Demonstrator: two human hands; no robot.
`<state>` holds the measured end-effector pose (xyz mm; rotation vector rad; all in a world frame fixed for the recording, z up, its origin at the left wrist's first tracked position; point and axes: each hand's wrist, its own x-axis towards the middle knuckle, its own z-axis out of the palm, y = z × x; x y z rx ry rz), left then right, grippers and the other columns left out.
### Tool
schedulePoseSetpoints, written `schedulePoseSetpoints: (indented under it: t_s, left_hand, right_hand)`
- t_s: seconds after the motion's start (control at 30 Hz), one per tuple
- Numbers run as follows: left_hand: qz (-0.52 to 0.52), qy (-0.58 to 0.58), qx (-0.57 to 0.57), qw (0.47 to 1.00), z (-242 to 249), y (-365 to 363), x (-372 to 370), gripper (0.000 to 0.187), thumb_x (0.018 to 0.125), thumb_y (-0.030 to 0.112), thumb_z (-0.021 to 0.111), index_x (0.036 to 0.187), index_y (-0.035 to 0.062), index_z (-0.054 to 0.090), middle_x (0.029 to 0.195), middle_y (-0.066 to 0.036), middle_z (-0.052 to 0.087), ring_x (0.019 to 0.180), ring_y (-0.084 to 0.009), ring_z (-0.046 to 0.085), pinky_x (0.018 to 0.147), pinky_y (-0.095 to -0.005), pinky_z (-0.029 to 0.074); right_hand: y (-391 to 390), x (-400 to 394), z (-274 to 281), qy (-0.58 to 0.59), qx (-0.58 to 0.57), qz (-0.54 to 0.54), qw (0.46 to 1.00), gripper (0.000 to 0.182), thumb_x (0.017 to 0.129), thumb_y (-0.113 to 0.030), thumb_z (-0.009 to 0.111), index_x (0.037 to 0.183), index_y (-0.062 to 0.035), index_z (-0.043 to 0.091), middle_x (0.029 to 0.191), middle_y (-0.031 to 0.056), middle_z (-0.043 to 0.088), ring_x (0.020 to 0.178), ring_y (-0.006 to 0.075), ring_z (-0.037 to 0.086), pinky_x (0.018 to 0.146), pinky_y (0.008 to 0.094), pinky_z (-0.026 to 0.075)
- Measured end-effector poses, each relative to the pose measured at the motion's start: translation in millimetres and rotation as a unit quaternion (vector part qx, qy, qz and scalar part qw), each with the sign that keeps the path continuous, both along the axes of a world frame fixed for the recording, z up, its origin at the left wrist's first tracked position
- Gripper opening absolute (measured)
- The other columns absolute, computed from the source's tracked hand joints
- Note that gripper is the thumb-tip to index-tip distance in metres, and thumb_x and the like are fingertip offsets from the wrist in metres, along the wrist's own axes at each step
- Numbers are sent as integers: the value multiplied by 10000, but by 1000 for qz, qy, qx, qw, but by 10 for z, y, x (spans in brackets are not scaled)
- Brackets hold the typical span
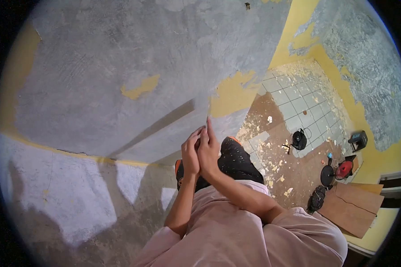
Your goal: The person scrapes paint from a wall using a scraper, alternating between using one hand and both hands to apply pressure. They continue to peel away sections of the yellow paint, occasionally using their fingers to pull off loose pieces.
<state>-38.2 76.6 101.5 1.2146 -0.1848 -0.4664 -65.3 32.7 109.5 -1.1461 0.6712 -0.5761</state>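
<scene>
My left hand (191,153) and my right hand (208,151) are pressed together in front of the grey wall (98,80). The fingers of my left hand are curled. On my right hand the index finger is stretched up along something thin, with its tip near the lower edge of a yellow paint patch (234,94). What the hands hold is mostly hidden and too narrow to make out. A smaller yellow patch (141,87) lies further left on the wall, above a long dark shadow.
Paint flakes (278,167) litter the tiled floor (298,95) on the right. A black object with a cable (299,139), a red item (344,170), a black bag (317,199), a dark stand-like object (358,140) and a brown board (352,208) are there too.
</scene>
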Motion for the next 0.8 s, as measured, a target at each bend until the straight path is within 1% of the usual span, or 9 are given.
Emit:
schedulePoseSetpoints:
  t_s: [0.1,0.2,0.33,0.4,0.47,0.6,0.67,0.73,0.8]
  left_hand:
    - [-83,-209,177,958,-85,-152,299,386,911,208,400,1095,-85,571,1054,-155,620,923,-221,597,825,-308,450]
    - [-17,-36,48,998,-241,-52,165,387,914,214,403,1100,-78,574,1056,-151,619,927,-219,600,823,-303,454]
    - [21,26,4,999,-123,80,29,382,919,221,399,1096,-61,587,1059,-142,613,951,-193,591,814,-285,460]
    - [-66,-145,163,974,-94,-197,286,381,933,213,373,1109,-52,582,1059,-154,604,965,-202,590,844,-300,463]
    - [-38,-18,69,997,-226,-224,238,396,934,216,355,1114,-59,575,1075,-160,595,980,-216,587,863,-310,460]
    - [22,79,11,997,-153,99,83,430,928,240,343,1107,-79,570,1079,-150,600,986,-214,584,865,-313,458]
    - [31,39,29,998,-156,79,137,418,927,232,353,1101,-79,571,1082,-151,600,982,-216,586,863,-313,459]
    - [-94,-121,233,960,-50,-84,324,414,925,228,360,1106,-83,565,1079,-149,601,971,-213,591,858,-308,461]
    - [-46,-100,155,982,-180,-93,222,385,921,224,388,1094,-60,582,1048,-145,611,938,-207,599,837,-302,468]
  right_hand:
    - [-125,271,-234,-75,-42,-95,992,431,962,-137,393,1386,-87,340,825,31,552,676,61,418,587,195,390]
    - [-41,172,-227,-39,-34,-62,997,434,961,-143,398,1388,-93,338,738,18,502,631,53,403,550,198,379]
    - [87,30,-91,1,20,-4,1000,435,962,-147,396,1388,-85,336,675,-9,467,571,40,389,505,202,366]
    - [-78,251,-374,-44,-11,-60,997,432,963,-148,395,1385,-82,341,692,-3,483,580,42,395,514,204,372]
    - [-185,286,-387,-94,-46,-121,987,428,963,-150,394,1383,-78,346,709,4,498,589,44,402,524,207,378]
    - [130,115,-177,-9,-20,-12,1000,416,962,-146,388,1367,-55,366,795,37,530,645,74,441,587,234,412]
    - [97,133,-99,13,3,-15,1000,419,962,-151,395,1371,-67,363,772,31,519,645,76,432,593,235,407]
    - [-2,185,-269,-14,6,-36,999,420,962,-153,400,1373,-75,362,754,28,510,635,75,429,582,234,406]
    - [-75,194,-289,-45,4,-62,997,422,961,-155,405,1375,-82,361,736,25,501,624,74,425,571,234,404]
